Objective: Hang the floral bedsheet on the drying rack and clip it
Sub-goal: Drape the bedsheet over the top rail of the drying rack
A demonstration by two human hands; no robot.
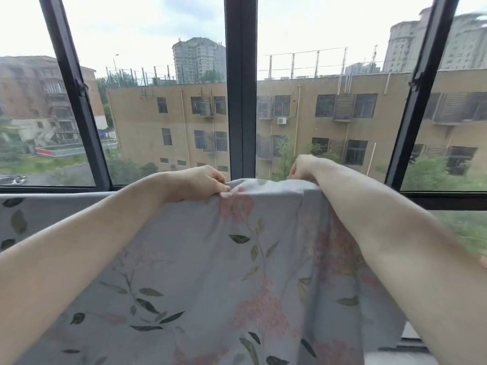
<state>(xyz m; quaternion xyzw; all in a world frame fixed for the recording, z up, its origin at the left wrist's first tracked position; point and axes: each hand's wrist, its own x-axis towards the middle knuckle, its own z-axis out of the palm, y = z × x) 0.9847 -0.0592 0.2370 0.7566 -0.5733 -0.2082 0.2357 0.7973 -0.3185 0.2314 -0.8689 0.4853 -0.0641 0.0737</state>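
Note:
The floral bedsheet, pale grey-blue with pink blossoms and dark green leaves, hangs down in front of me and fills the lower half of the view. Its top edge runs level from the left side to the middle, where both hands hold it up. My left hand grips the top edge with curled fingers. My right hand pinches the same edge a little further right. The drying rack's bar is hidden under the draped fabric. No clip is in view.
A large window with dark frames stands right behind the sheet, with a thick vertical post between my hands. A dark sill runs along the right. Beige apartment blocks and trees lie outside.

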